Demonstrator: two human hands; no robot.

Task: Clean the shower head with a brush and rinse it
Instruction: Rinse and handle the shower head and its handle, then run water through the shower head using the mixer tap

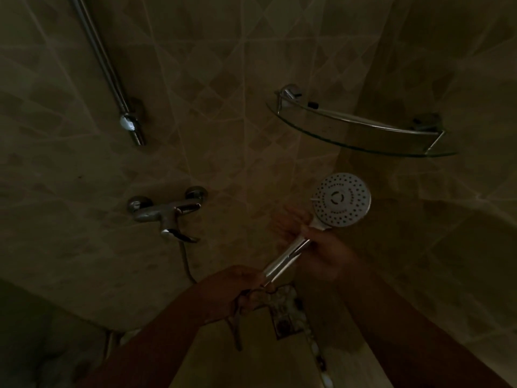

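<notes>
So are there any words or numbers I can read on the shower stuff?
None can be read.
Shower head: only spray holes and a ring mark on its face, no letters.
Mixer tap: too dark to show any brand.
Glass corner shelf: no label visible.

- The shower head (pixel 342 199) has a matt white plastic face and a glossy chrome handle.
- The corner shelf (pixel 361 135) is smooth glass.
- The mixer tap (pixel 167 212) is shiny metal.
</notes>
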